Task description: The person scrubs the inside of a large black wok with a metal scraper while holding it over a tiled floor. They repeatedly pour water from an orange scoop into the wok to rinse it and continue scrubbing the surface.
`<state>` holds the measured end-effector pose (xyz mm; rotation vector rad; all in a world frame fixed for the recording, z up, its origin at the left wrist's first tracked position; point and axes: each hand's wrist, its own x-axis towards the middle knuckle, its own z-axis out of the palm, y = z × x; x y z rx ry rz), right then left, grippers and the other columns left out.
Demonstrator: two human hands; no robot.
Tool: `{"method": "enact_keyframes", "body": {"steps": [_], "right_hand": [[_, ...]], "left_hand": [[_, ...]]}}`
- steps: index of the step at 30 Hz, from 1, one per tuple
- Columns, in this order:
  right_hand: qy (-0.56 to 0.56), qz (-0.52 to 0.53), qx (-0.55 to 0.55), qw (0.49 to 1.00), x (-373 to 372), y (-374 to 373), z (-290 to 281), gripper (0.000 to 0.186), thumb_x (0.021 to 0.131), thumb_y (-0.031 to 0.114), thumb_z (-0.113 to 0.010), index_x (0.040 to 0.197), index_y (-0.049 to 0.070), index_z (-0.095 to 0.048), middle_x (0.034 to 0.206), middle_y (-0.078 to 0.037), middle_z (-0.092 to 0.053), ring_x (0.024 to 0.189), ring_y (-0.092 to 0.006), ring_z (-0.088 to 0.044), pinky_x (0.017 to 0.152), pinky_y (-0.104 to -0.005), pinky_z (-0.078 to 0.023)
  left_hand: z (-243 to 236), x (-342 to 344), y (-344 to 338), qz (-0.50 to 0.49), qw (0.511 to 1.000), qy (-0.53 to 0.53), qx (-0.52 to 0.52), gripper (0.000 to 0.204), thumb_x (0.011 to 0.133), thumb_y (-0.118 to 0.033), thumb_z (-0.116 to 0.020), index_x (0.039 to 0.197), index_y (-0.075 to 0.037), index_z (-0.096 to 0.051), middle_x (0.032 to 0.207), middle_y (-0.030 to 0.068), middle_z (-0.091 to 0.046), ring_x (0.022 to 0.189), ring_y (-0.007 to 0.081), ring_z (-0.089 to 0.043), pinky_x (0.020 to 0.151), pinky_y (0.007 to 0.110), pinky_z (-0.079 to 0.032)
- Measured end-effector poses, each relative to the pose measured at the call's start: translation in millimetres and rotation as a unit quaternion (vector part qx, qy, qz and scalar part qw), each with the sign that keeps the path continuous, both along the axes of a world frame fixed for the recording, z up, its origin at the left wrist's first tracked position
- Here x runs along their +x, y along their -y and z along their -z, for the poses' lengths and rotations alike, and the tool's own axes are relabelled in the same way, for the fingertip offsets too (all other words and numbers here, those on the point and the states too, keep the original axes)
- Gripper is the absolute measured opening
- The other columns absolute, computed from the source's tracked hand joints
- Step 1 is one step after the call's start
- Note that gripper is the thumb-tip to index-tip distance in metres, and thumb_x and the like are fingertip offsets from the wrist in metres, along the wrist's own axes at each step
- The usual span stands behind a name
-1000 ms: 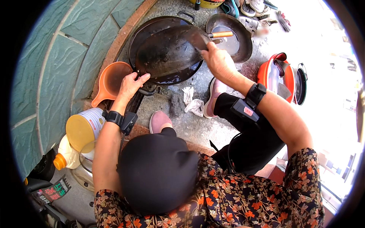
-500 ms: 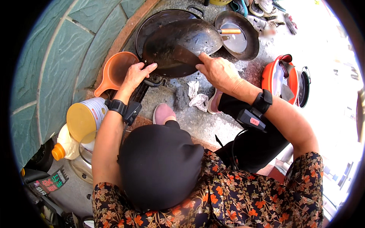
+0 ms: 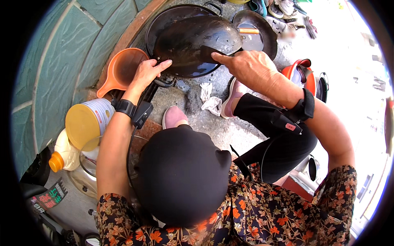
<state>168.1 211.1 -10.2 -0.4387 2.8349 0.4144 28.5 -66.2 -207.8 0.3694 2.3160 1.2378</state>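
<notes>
My left hand (image 3: 148, 73) grips the near-left edge of a blackened, wet wok (image 3: 188, 35), which lies tilted with its outer surface up over a larger black pan (image 3: 152, 25) holding dark liquid. My right hand (image 3: 252, 70) is closed on a dark flat scraper-like piece (image 3: 208, 52), pressed against the wok's near right part, index finger extended along it; its handle is hidden. Left of the pans stands an orange dipper (image 3: 112, 74). A second pan (image 3: 267, 40) with a wooden-handled utensil (image 3: 248, 31) lies at the back right.
A red basin (image 3: 289, 70) and shoes (image 3: 282, 9) are at the right and back. A tiled wall (image 3: 53, 61) curves along the left. A yellow-lidded canister (image 3: 82, 126), plastic jug (image 3: 70, 158) and glass lid (image 3: 84, 182) sit by my left arm. White tissues (image 3: 210, 102) lie between my feet.
My right hand and the dark piece have moved down from the wok's upper right toward its near side. The pans shift slightly in view; my left hand keeps its grip.
</notes>
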Motion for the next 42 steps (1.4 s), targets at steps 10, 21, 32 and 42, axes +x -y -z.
{"method": "enact_keyframes", "body": {"steps": [10,21,32,42], "right_hand": [[-0.003,-0.01,0.013,1.0,-22,45,0,0.058,0.09,0.009,-0.061,0.146,0.019,-0.052,0.075,-0.013,-0.071,0.072,-0.0289,-0.074,0.06,-0.0399,-0.057],[0.0,-0.034,-0.031,0.999,-63,73,26,0.043,0.093,0.011,-0.058,0.136,0.012,-0.06,0.084,-0.018,-0.074,0.079,-0.0321,-0.075,0.066,-0.0411,-0.059],[0.044,-0.04,0.0,0.998,-52,93,28,0.032,0.097,0.015,-0.056,0.127,0.008,-0.065,0.091,-0.013,-0.076,0.085,-0.0288,-0.075,0.069,-0.0395,-0.059],[0.132,0.121,-0.183,0.967,35,41,42,0.047,0.098,0.02,-0.054,0.145,0.019,-0.054,0.082,-0.02,-0.072,0.077,-0.0379,-0.072,0.078,-0.0461,-0.055]], "left_hand": [[-6,2,-7,0.007,1.0,0.012,0.001,0.07,0.077,-0.071,-0.073,0.064,-0.004,-0.058,0.059,0.0062,-0.057,0.059,0.0174,-0.057,0.061,0.034,-0.045],[-2,0,-4,0.034,0.997,0.012,0.062,0.058,0.088,-0.057,-0.069,0.074,-0.001,-0.064,0.068,0.0058,-0.064,0.066,0.0165,-0.06,0.065,0.034,-0.046],[16,0,4,0.063,0.993,0.018,0.103,0.021,0.091,-0.018,-0.07,0.091,0.002,-0.064,0.083,0.0023,-0.065,0.08,0.0102,-0.06,0.076,0.029,-0.049],[20,7,17,0.022,0.99,-0.136,0.012,0.032,0.09,-0.022,-0.07,0.108,0.004,-0.068,0.104,0.0227,-0.072,0.094,0.0351,-0.07,0.087,0.043,-0.054]]}}
